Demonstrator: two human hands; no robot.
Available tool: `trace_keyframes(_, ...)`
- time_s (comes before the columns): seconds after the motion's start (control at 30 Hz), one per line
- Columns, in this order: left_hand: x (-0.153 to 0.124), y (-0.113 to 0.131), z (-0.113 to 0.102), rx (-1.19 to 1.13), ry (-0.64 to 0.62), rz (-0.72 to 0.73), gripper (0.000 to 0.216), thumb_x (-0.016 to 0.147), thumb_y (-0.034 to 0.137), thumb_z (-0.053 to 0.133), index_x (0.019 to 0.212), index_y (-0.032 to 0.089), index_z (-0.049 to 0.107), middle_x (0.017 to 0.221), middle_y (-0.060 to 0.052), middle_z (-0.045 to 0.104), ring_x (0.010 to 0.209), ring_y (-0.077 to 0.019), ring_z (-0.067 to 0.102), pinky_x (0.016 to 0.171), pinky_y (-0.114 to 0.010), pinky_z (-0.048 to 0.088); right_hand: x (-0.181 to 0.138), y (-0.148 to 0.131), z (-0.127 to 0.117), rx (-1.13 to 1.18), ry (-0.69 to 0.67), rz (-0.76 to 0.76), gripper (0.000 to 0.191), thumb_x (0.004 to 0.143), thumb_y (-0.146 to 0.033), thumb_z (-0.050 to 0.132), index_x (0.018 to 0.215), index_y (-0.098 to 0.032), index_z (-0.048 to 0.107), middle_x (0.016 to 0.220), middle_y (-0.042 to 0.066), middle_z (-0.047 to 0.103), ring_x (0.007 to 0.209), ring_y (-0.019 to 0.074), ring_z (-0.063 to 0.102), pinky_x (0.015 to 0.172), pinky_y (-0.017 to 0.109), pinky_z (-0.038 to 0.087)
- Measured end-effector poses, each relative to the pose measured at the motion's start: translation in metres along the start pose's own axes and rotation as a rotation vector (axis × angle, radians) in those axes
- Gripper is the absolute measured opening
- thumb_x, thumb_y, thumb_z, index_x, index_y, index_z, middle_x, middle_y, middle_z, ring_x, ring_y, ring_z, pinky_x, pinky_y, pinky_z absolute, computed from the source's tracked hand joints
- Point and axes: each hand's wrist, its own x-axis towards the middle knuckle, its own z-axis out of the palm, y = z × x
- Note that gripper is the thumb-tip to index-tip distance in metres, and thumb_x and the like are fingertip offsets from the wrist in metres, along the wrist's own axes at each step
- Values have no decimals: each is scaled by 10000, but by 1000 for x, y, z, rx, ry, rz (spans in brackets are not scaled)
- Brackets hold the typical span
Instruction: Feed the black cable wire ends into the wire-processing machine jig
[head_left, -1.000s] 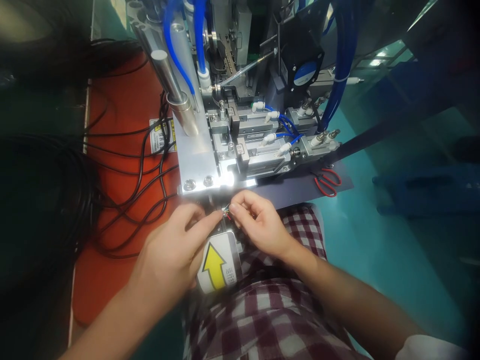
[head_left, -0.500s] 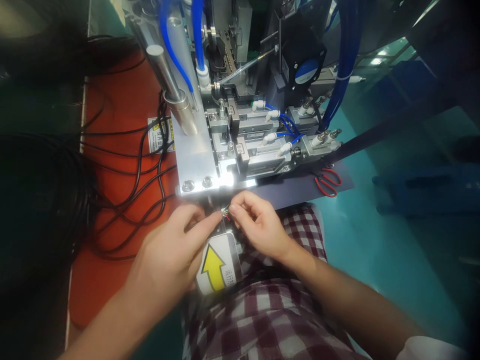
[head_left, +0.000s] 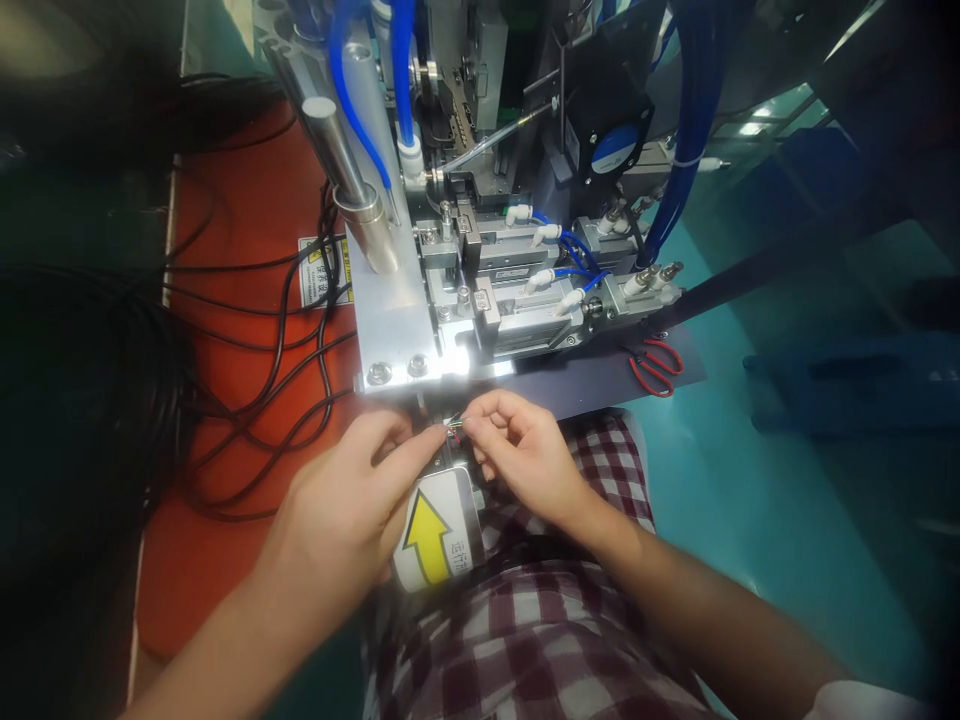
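Observation:
My left hand (head_left: 341,505) and my right hand (head_left: 521,450) meet just below the front edge of a metal machine (head_left: 480,290). Both pinch the thin coloured wire ends (head_left: 453,427) of a cable, fingertips almost touching. The wire ends show red and green strands and sit close under the machine's bright plate (head_left: 397,330). A white plate with a yellow arrow label (head_left: 433,530) lies right under my left thumb.
Loose black cables (head_left: 255,370) sprawl over the orange mat (head_left: 232,200) at left. Red-handled scissors (head_left: 654,365) lie on a dark plate at right. Blue air hoses (head_left: 570,255) run across the machine. My checked clothing (head_left: 540,620) fills the bottom centre.
My right hand's fingers have shifted slightly on the wire ends; the view moved a little. Both hands stay at the same spot.

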Motion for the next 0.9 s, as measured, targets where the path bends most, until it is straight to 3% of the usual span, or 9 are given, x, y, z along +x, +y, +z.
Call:
trace_keyframes(0.23,-1,0,1,-1,6,3,315,935,131,436,1110,137,698,910,-69,598,656,-129,604,552,-218,455,-3,-1,3,1,34,26,147,863,-303,655,839,-170,597,561,-70,518,430,64,483,438,190,405)
trace_keyframes(0.4,-3,0,1,-13,10,1,314,932,116,442,1128,153,685,921,-51,588,617,-103,575,497,-202,413,-2,-2,6,-43,50,-40,133,896,-275,602,809,-186,556,541,-82,482,448,64,466,448,186,379)
trace_keyframes(0.6,-2,-1,4,9,41,23,295,946,106,440,1135,155,661,930,-39,562,680,-110,579,568,-210,445,1,-1,8,-64,69,-90,104,868,-228,603,792,-193,541,558,-86,454,460,62,420,439,191,331)
trace_keyframes(0.9,-2,0,1,19,31,34,290,951,105,429,1125,140,658,924,-45,567,679,-108,595,551,-201,453,-1,-5,5,-103,89,-54,114,846,-266,651,808,-169,605,566,-71,489,480,75,468,470,207,388)
